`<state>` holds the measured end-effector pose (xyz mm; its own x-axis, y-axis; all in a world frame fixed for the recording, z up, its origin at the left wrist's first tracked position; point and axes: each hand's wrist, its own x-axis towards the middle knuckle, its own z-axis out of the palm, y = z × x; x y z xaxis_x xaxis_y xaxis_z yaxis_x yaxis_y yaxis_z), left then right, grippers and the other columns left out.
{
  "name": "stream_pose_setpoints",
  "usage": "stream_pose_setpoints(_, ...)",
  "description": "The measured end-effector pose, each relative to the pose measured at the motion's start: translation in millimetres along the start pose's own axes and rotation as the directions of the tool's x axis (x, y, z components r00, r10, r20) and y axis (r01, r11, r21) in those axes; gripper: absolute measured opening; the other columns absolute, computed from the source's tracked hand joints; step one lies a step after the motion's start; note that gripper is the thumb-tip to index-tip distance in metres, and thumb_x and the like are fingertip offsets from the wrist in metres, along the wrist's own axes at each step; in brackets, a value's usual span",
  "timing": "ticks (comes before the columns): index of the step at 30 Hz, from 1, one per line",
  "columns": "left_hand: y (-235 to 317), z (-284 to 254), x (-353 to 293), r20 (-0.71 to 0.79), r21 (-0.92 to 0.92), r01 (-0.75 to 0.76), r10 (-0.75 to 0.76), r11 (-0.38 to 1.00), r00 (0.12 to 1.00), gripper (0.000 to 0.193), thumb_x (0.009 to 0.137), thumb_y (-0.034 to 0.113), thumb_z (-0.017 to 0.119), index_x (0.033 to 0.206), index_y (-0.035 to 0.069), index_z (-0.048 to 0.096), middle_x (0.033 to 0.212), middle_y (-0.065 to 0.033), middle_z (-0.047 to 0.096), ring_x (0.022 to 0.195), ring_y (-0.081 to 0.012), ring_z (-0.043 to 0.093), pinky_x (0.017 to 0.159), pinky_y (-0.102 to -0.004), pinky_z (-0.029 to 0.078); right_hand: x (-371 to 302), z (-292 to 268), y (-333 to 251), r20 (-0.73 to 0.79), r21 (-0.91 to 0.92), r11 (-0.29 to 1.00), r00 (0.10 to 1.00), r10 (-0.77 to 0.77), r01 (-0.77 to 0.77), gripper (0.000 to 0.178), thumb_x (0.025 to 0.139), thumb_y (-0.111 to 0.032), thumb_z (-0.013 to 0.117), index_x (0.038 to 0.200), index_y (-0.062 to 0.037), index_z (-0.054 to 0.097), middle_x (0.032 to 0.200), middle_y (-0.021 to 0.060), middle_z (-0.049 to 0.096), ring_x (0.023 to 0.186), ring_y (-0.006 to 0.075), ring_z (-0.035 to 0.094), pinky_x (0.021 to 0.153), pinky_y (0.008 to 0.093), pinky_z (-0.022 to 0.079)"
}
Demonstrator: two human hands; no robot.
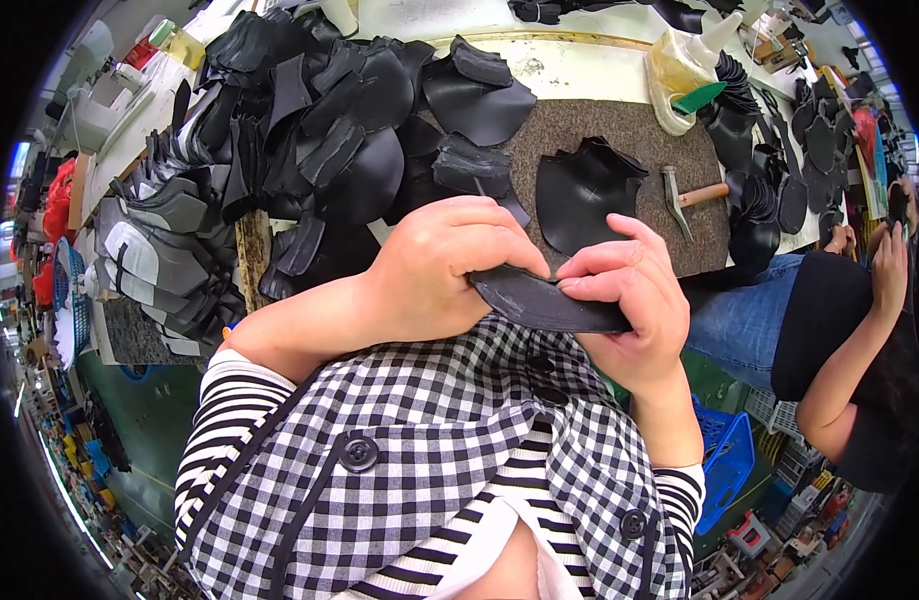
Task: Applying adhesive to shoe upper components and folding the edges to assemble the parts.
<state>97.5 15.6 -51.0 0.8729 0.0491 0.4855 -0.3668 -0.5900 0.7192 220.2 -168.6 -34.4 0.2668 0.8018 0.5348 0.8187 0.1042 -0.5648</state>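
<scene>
Close to my body, over the table's near edge, I hold a dark leather piece (549,303) with a curved lower edge. My left hand (454,262) grips its left end with bent fingers. On its right side, my right hand (634,295) pinches the upper edge between fingers and thumb, with the forefinger raised. Just beyond my hands, a black shaped leather piece (587,195) lies on a brown textured mat (549,125). To its right a hammer (691,200) with a wooden handle rests on the mat.
Piled black leather pieces (369,170) cover the table's left side, beside stacked grey pieces (159,250). A glue bottle (679,75) with a green-handled tool stands behind the hammer. More black pieces (754,215) lie at right. Another person (829,320) works there, near a blue crate (724,460).
</scene>
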Motion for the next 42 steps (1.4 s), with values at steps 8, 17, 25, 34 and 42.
stream_pose_setpoints(8,14,-3,3,0.167,0.493,-0.131,0.054,0.86,0.984,0.03,0.057,0.003,0.066,0.085,0.013,0.065,0.09,0.0039,0.063,0.1,-0.0195,0.06,0.091,-0.0391,0.041,2,10,-4,0.089,-0.143,0.99,0.996,0.012,0.001,0.031,0.057,-0.003,0.075,0.086,-0.0071,0.062,0.09,0.006,0.068,0.083,0.025,0.065,0.097,0.0472,0.047)
stream_pose_setpoints(17,4,0,1,0.084,0.293,-0.071,0.048,0.953,0.995,0.038,0.053,0.008,0.078,0.091,0.014,0.072,0.084,0.0023,0.065,0.092,-0.0184,0.063,0.108,-0.0493,0.034,-15,2,10,-0.003,0.111,0.979,0.985,0.173,-0.172,0.029,0.058,0.0,0.079,0.084,-0.0076,0.068,0.093,0.007,0.071,0.082,0.0244,0.067,0.071,0.0321,0.052)
stream_pose_setpoints(25,-2,7,-3,-0.003,0.221,-0.079,0.081,0.972,0.997,0.035,0.057,0.015,0.082,0.091,0.015,0.074,0.082,0.0018,0.064,0.088,-0.0179,0.063,0.11,-0.0523,0.032,-20,4,9,-0.042,0.209,0.951,0.969,0.242,-0.229,0.026,0.061,-0.001,0.08,0.082,-0.008,0.067,0.09,0.0071,0.072,0.079,0.022,0.068,0.068,0.0301,0.052)
stream_pose_setpoints(34,2,11,-2,-0.02,0.519,-0.202,0.248,0.83,0.969,0.013,0.071,0.02,0.071,0.083,0.015,0.07,0.086,0.003,0.068,0.096,-0.0188,0.064,0.114,-0.0582,0.018,-18,6,6,-0.023,0.163,0.956,0.968,0.249,-0.242,0.03,0.058,0.002,0.078,0.083,-0.0076,0.065,0.087,0.008,0.071,0.078,0.0237,0.068,0.068,0.0316,0.052)
stream_pose_setpoints(42,-6,11,-5,-0.018,0.186,-0.179,0.185,0.966,0.982,0.013,0.069,0.003,0.068,0.079,0.011,0.066,0.085,0.0007,0.071,0.083,-0.0172,0.068,0.111,-0.0572,0.032,-17,12,-1,-0.048,0.178,0.921,0.932,0.359,-0.346,0.034,0.06,0.001,0.079,0.091,-0.0054,0.067,0.091,0.0082,0.071,0.081,0.0241,0.069,0.073,0.0319,0.054)
